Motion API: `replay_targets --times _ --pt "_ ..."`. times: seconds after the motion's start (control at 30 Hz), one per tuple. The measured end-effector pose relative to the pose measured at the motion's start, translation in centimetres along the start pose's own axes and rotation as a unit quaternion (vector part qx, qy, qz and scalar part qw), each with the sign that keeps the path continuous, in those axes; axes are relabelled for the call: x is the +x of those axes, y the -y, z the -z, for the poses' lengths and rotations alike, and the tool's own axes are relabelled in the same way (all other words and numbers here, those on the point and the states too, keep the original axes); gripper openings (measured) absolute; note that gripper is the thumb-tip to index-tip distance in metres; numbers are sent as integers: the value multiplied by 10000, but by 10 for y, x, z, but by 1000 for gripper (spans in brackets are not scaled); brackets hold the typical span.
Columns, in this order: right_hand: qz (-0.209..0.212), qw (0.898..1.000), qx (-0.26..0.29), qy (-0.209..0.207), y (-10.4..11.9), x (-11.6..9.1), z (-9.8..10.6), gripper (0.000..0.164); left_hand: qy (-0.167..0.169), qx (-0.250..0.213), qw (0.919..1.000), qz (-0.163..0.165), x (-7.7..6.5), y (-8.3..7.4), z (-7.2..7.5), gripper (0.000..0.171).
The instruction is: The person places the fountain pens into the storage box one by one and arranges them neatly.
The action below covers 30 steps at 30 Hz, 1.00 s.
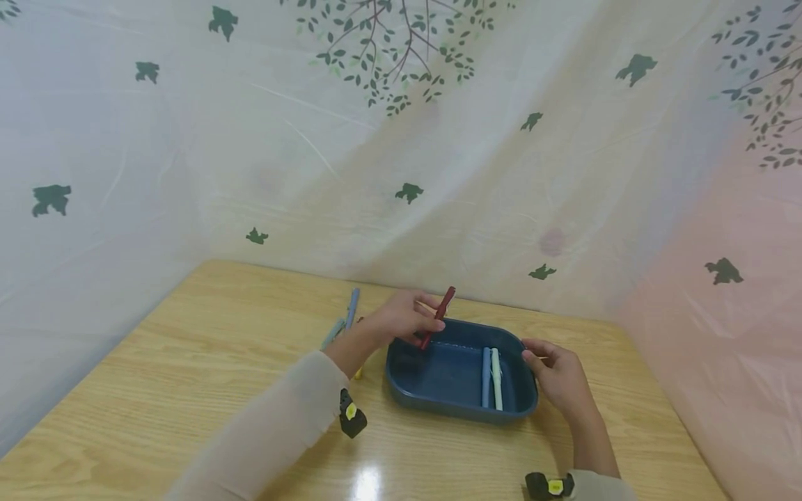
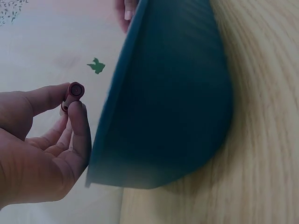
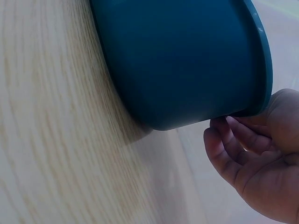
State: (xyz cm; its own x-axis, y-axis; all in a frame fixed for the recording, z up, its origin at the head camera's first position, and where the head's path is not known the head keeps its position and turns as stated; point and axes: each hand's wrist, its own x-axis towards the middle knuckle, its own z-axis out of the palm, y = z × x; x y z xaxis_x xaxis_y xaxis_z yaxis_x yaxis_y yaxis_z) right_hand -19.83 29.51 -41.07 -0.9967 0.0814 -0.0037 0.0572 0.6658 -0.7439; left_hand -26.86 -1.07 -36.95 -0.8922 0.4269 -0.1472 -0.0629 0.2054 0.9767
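My left hand [image 1: 406,316] pinches a dark red pen [image 1: 443,306] between thumb and fingers, tilted above the left end of a blue tray [image 1: 438,405]. In the left wrist view the pen [image 2: 75,89] points end-on to the camera, beside the tray's wall [image 2: 163,93]. At the tray's right end, my right hand [image 1: 557,372] holds the rim between thumb and fingers. The right wrist view shows its fingers curled under the rim [image 3: 264,70]. Inside the tray, a blue pen [image 1: 486,377] and a pale green pen [image 1: 496,379] lie side by side near the right end.
Left of the tray, partly behind my left wrist, lie a periwinkle pen [image 1: 353,307], a grey-green pen [image 1: 333,334] and a yellow piece [image 1: 358,374]. All stand on a wooden table [image 1: 188,369]. A patterned curtain [image 1: 351,160] hangs along the table's back edge.
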Motion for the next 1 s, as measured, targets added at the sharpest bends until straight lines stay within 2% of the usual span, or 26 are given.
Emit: replay_targets --times 0.6,1.0 --pt "39 10000 -12 -14 -1 1 0 36 242 -239 9994 65 4 15 -33 39" --pt "103 9999 18 -27 -1 2 0 35 285 -64 9989 372 5 20 -54 35"
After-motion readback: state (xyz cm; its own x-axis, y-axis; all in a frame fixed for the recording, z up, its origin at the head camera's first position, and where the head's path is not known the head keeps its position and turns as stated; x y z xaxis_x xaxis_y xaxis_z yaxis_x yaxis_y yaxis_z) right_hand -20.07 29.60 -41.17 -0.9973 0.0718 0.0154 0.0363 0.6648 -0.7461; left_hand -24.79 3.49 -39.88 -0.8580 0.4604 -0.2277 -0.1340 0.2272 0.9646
